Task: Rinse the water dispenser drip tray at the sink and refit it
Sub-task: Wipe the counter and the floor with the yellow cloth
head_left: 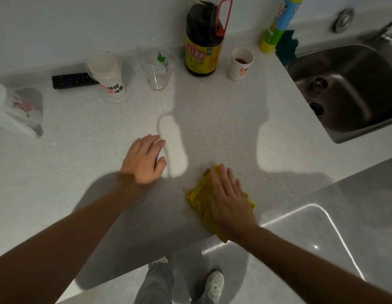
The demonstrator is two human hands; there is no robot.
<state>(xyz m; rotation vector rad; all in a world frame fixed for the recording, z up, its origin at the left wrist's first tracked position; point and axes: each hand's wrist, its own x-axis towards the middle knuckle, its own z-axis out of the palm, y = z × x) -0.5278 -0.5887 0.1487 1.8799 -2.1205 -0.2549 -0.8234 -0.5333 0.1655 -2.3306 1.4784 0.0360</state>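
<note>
While flat on the front-to-back yellow cloth (199, 198), right hand (231, 201) fingers (221, 178) straight; left hand (142, 160) fingers (151, 143) relaxed, empty.

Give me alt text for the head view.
The right hand presses flat on a yellow cloth at the front edge of the white counter, with the left hand open beside it. A dark sauce bottle, cups and a clear glass stand at the back, a steel sink at the right; no drip tray shows.

Soy sauce btl (202, 40) betw. clear cup (156, 68) & paper cup (240, 63); remote (72, 81) far left.
</note>
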